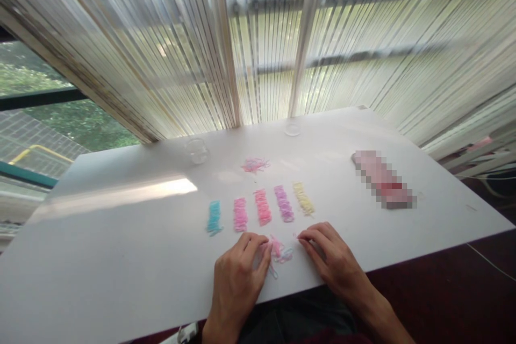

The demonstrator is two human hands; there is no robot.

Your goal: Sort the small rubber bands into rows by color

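Note:
My left hand (pixel 241 266) rests at the left side of a small loose pile of thin pastel loops (pixel 278 249), mostly pink with some pale blue. Its thumb and forefinger are bent close together at the pile; what they hold, if anything, is too small to tell. To the right of the pile, my right hand (pixel 332 255) pinches a small pink loop (pixel 295 236) between thumb and fingertips. Beyond my hands lie rows of similar loops, sorted by colour: blue (pixel 214 218), pink (pixel 240 214), coral (pixel 263 207), purple (pixel 284 203) and yellow (pixel 303 199).
Farther back on the white table (pixel 133 258) lies another mixed pastel pile (pixel 255 164). A clear round container (pixel 196 151) and a clear round lid (pixel 292 129) are near the far edge. A blurred-out pinkish flat object (pixel 381 177) lies at right. String curtains (pixel 266 37) hang behind.

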